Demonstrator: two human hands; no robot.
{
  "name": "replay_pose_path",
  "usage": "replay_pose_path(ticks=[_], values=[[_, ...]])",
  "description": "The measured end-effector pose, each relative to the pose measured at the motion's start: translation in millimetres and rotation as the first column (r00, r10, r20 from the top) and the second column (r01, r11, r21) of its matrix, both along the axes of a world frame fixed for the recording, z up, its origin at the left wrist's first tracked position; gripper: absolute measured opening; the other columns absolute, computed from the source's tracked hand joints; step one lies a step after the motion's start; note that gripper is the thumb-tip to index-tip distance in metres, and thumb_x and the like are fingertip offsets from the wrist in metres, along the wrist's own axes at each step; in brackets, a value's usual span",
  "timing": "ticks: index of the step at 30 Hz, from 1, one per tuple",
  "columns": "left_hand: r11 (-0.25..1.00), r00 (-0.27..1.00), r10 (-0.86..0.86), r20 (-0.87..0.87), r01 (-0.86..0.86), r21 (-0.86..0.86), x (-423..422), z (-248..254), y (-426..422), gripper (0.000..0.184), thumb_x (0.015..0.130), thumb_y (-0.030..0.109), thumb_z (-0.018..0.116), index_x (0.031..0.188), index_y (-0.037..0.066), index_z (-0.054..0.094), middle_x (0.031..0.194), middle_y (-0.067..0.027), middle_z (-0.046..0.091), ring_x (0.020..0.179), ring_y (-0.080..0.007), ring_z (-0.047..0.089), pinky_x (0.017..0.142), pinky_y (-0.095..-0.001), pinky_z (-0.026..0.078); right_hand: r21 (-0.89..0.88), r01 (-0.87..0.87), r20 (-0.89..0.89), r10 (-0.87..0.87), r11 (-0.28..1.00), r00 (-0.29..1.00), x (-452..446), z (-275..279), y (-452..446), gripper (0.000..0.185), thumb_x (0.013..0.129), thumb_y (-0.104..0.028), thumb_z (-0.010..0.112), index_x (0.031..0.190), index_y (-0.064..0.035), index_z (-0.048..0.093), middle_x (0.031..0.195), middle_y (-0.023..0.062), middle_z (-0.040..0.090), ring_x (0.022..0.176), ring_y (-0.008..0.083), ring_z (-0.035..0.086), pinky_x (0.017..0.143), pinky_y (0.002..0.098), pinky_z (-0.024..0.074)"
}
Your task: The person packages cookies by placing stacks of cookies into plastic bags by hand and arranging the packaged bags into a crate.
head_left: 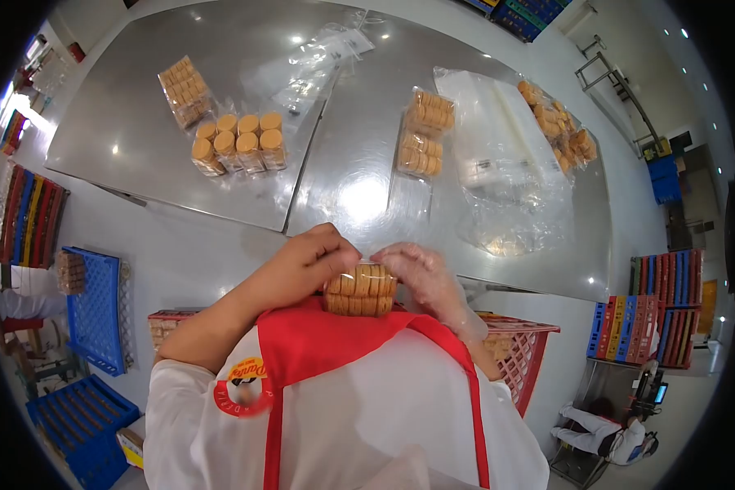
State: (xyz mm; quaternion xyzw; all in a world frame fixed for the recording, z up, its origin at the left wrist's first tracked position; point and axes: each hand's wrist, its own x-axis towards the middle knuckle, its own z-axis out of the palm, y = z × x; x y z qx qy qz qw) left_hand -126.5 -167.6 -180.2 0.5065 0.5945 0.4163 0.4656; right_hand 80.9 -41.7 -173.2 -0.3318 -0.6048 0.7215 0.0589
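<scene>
Close to my chest is a clear pack of round biscuits (360,290), its rows standing side by side. My left hand (322,255), bare, is closed on the pack's upper left edge, fingers curled. My right hand (416,273), in a clear plastic glove, pinches the wrapper at the upper right edge. On the steel table (359,147) ahead are two joined packs of biscuits (420,153), and further left a group of packs with round tops (249,143) beside a longer pack (185,88).
Clear plastic bags (498,155) lie on the table's right, beside bagged baked goods (557,126); more wrappers (310,69) lie at the back left. Red crates (523,359) stand under my arms. Blue crates (96,310) are at the left. A person (608,437) is far right.
</scene>
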Motion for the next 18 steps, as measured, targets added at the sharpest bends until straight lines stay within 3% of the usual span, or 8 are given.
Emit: replay_pose_path(ticks=[1, 3, 6, 9, 12, 15, 18], values=[[1.000, 0.994, -0.022, -0.112, 0.020, -0.015, 2.4, 10.0, 0.9, 0.040, 0.093, 0.034, 0.065, 0.110, -0.002, 0.066, 0.102, -0.0118, 0.060, 0.097, -0.0241, 0.061, 0.088, -0.0326, 0.048, 0.107, -0.052, 0.051, 0.047, 0.993, 0.998, 0.0, 10.5, -2.8, 0.029, 0.095, -0.021, 0.064, 0.115, -0.0001, 0.065, 0.102, 0.0065, 0.066, 0.094, 0.0124, 0.060, 0.083, 0.0284, 0.0507], [0.997, 0.942, -0.067, -0.328, 0.052, -0.054, 9.8, 27.4, 2.8, 0.046, 0.087, 0.038, 0.073, 0.112, 0.000, 0.067, 0.102, -0.0122, 0.058, 0.099, -0.0292, 0.060, 0.088, -0.0358, 0.047, 0.071, -0.110, 0.034, 0.108, 0.991, 0.994, 5.1, 2.4, -1.7, 0.036, 0.094, -0.027, 0.067, 0.119, -0.0019, 0.063, 0.104, 0.0063, 0.065, 0.097, 0.0128, 0.059, 0.086, 0.0290, 0.0500], [0.993, 0.925, -0.111, -0.364, 0.090, -0.075, 9.0, 22.2, 7.7, 0.058, 0.078, 0.046, 0.080, 0.110, 0.000, 0.067, 0.103, -0.0137, 0.059, 0.101, -0.0334, 0.060, 0.089, -0.0389, 0.048, -0.034, -0.124, 0.045, 0.126, 0.992, 0.991, 8.2, 3.0, 0.2, 0.042, 0.093, -0.031, 0.071, 0.123, -0.0035, 0.061, 0.105, 0.0065, 0.065, 0.098, 0.0137, 0.059, 0.089, 0.0303, 0.0488], [0.994, 0.887, -0.071, -0.457, 0.101, 0.042, 8.6, 6.9, 7.3, 0.058, 0.076, 0.046, 0.080, 0.107, -0.001, 0.067, 0.104, -0.0144, 0.059, 0.101, -0.0333, 0.060, 0.088, -0.0396, 0.048, -0.002, -0.119, 0.044, 0.119, 0.993, 0.992, 11.7, -5.3, 1.7, 0.044, 0.092, -0.031, 0.072, 0.124, -0.0042, 0.060, 0.104, 0.0057, 0.065, 0.098, 0.0150, 0.059, 0.091, 0.0310, 0.0482], [0.877, 0.701, 0.134, -0.700, 0.246, 0.414, 5.0, 13.8, 10.9, 0.059, 0.072, 0.045, 0.082, 0.106, -0.001, 0.067, 0.105, -0.0161, 0.059, 0.100, -0.0334, 0.060, 0.088, -0.0394, 0.049, 0.080, -0.145, 0.020, 0.144, 0.986, 0.989, 14.3, -7.7, 3.3, 0.045, 0.092, -0.031, 0.072, 0.126, -0.0052, 0.059, 0.111, 0.0054, 0.063, 0.102, 0.0165, 0.058, 0.092, 0.0316, 0.0480], [0.944, 0.793, -0.316, -0.521, 0.319, -0.087, 1.5, 23.3, 19.3, 0.067, 0.071, 0.051, 0.081, 0.108, -0.003, 0.067, 0.104, -0.0198, 0.061, 0.098, -0.0342, 0.062, 0.088, -0.0394, 0.050, 0.022, -0.121, -0.028, 0.122, 0.992, 0.992, 20.8, -20.1, 0.9, 0.050, 0.092, -0.031, 0.072, 0.131, -0.0057, 0.055, 0.124, 0.0049, 0.057, 0.112, 0.0182, 0.055, 0.096, 0.0312, 0.0462], [0.955, 0.825, -0.293, -0.483, 0.277, -0.106, 2.0, 12.3, 26.2, 0.070, 0.068, 0.050, 0.083, 0.109, -0.003, 0.067, 0.102, -0.0207, 0.064, 0.097, -0.0339, 0.064, 0.086, -0.0383, 0.050, -0.218, -0.020, -0.132, -0.010, 0.976, 0.991, 20.3, -31.1, 1.1, 0.056, 0.092, -0.030, 0.072, 0.137, -0.0062, 0.049, 0.136, 0.0047, 0.049, 0.121, 0.0196, 0.050, 0.102, 0.0312, 0.0425]])
